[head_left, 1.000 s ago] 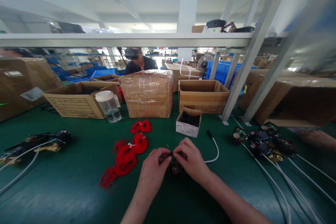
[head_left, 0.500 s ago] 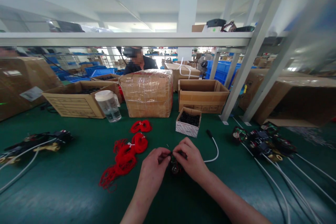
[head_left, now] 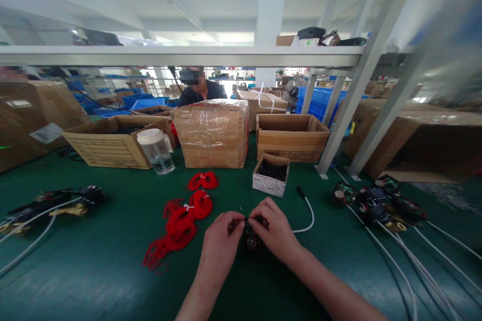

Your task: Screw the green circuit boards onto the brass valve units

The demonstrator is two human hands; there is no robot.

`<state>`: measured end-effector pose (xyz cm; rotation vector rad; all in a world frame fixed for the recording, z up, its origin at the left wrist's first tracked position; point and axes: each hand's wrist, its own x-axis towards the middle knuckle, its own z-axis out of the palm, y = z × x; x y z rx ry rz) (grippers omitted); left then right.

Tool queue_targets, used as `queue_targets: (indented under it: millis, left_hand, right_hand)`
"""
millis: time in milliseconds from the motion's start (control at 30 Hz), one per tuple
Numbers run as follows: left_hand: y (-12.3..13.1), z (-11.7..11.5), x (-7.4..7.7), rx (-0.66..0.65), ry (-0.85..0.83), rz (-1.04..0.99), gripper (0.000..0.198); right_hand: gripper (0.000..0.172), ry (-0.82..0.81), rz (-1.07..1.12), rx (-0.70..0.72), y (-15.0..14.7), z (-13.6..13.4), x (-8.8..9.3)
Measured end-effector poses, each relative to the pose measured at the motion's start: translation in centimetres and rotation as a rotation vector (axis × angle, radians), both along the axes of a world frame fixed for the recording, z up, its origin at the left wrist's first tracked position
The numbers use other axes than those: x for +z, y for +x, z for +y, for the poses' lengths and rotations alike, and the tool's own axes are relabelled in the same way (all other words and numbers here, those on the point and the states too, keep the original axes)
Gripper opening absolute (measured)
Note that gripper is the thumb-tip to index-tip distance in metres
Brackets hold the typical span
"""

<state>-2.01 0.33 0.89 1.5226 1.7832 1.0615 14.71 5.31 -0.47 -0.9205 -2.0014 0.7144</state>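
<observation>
Co-worker's hand gone from far right (forearm too), scattered pale bits (head_left: 448,196) uncovered

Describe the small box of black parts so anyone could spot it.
Find the big central carton on the green table. Nearer and to its right sits a small box of black parts. Its white front sets it apart from the brown open carton behind.

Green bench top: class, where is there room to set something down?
Bare bench top lies between the left-side assemblies and red wire bundles, and between the right forearm and white cables. Crowded: around the left hand and right hand, and along the cardboard boxes behind.
</observation>
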Motion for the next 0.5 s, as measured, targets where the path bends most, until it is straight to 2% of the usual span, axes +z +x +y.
queue_targets:
  millis: [167, 500]
  left_hand:
    - [0.01, -0.05, 0.44, -0.021, -0.019, -0.002, 0.02]
    - [0.04, 0.37, -0.19, -0.008, 0.0, 0.06, 0.015]
  right_hand:
    - [0.012, -0.006, 0.002, -0.02, -0.26, -0.15, -0.12]
    - [0.011, -0.04, 0.052, 0.01, 0.03, -0.22, 0.28]
